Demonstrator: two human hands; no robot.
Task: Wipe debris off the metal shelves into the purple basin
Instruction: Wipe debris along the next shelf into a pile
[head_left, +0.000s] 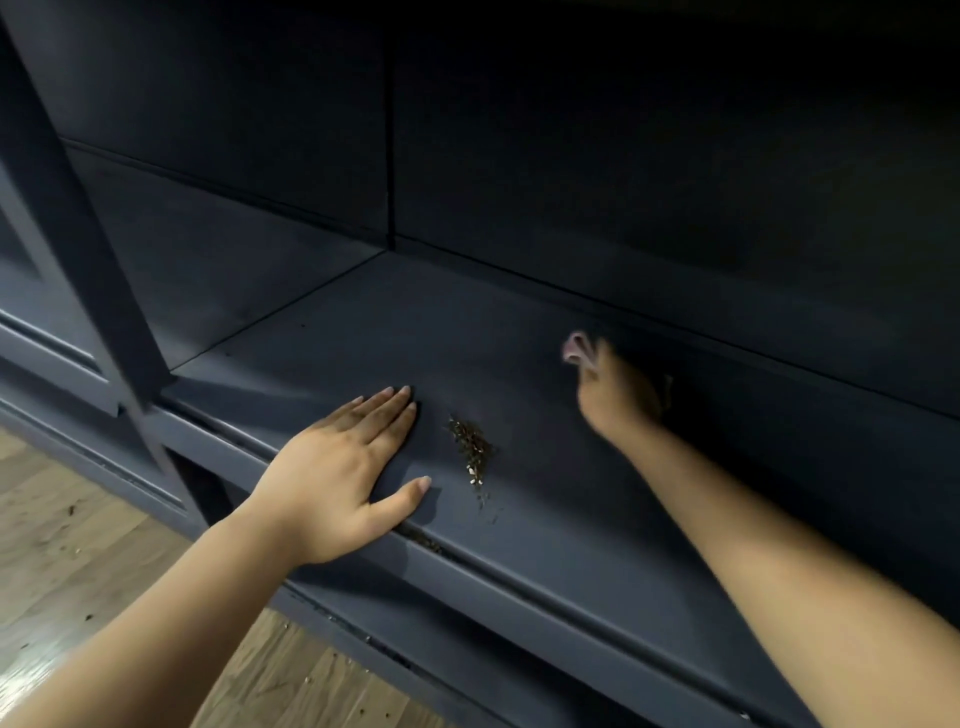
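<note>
A small heap of brown debris (471, 451) lies on the dark metal shelf (545, 493) near its front edge. My left hand (348, 462) rests flat on the shelf with straight fingers, just left of the heap. My right hand (618, 395) is blurred, farther back and right on the shelf, and grips a small pale pinkish cloth (577, 349) that sticks out from its fingers. The purple basin is not in view.
The shelf's back panel (675, 156) and an upright post (78, 234) at the left close in the shelf. Crumbs line the groove (426, 543) along the front lip. Wooden floor (78, 545) with scattered specks lies below left.
</note>
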